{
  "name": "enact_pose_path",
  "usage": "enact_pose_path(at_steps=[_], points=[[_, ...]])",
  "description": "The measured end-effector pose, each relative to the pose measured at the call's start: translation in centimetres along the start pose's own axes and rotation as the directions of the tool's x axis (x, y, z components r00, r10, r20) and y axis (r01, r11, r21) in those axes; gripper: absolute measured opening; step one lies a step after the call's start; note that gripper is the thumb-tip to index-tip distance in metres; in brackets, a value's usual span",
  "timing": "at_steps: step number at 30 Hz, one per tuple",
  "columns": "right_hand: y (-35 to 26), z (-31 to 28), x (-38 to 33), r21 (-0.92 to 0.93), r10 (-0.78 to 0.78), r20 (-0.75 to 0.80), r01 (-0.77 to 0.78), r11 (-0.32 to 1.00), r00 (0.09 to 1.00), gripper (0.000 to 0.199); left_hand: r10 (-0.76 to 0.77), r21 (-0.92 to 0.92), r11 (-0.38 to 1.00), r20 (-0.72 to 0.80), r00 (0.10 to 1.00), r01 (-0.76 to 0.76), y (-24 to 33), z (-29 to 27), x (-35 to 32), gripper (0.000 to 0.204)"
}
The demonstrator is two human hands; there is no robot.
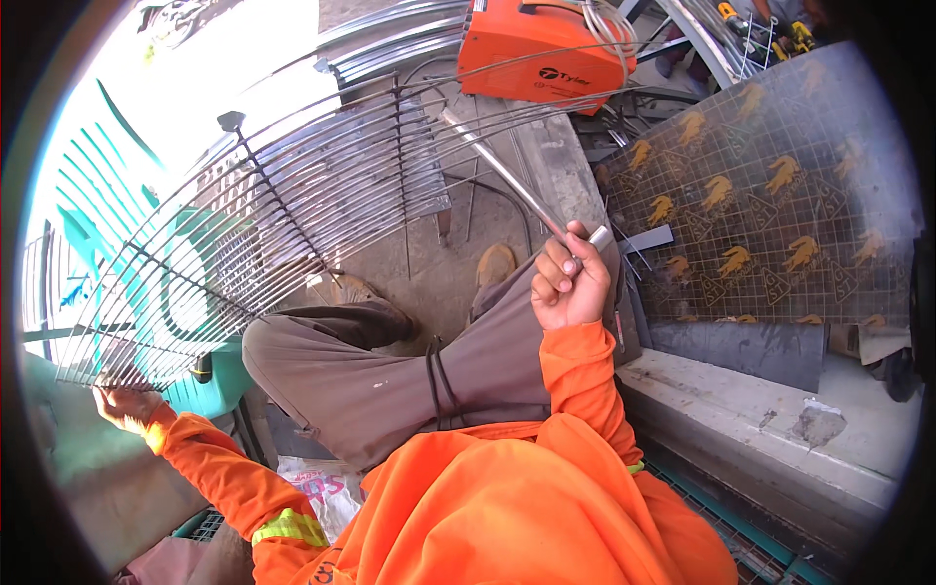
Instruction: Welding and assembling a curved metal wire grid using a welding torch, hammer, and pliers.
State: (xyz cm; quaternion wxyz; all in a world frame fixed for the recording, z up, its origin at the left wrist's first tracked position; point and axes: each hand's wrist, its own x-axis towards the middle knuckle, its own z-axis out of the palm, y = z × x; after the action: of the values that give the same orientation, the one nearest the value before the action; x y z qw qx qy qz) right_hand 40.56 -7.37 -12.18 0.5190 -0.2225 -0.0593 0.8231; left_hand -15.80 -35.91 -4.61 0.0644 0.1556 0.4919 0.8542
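Observation:
My left hand (127, 405) is closed on the near left edge of a large grille of thin metal rods (283, 210). The grille slants up and away to the right, its long rods joined by several ribbed crossbars. In front of my right thigh, my right hand (568, 283) is closed around a slim silver metal rod (502, 171). The rod points up and left, and its upper end lies close to the grille's right side; I cannot tell whether they touch. A short bright end shows beside my fingers.
A green plastic chair (200, 375) stands behind the grille at left. An orange machine with a handle and cable (541, 58) sits at the far side. To the right lie a dark patterned board (741, 195) and a concrete ledge (751, 409). A metal plate (424, 175) lies beneath the grille.

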Motion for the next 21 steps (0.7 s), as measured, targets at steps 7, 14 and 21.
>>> enact_pose_path(at_steps=[7, 14, 21], points=[[-5.5, 1.4, 4.3, -0.121, -0.115, 0.075, 0.123, 0.985, 0.991, 0.014, -0.169, -0.165, 0.972, -0.003, 0.986, 0.166, -6.2, 8.3, -4.7, 0.025], [-7.3, 1.3, 10.4, -0.207, -0.162, 0.032, 0.165, 0.964, 0.986, 0.010, -0.092, -0.263, 0.960, 0.015, 0.996, 0.092, -12.8, 12.5, -5.1, 0.024], [-5.4, 0.6, 14.3, -0.217, -0.165, 0.049, 0.172, 0.961, 0.985, 0.010, -0.045, -0.079, 0.996, -0.086, 0.995, 0.038, -13.5, 13.8, -5.4, 0.034]])
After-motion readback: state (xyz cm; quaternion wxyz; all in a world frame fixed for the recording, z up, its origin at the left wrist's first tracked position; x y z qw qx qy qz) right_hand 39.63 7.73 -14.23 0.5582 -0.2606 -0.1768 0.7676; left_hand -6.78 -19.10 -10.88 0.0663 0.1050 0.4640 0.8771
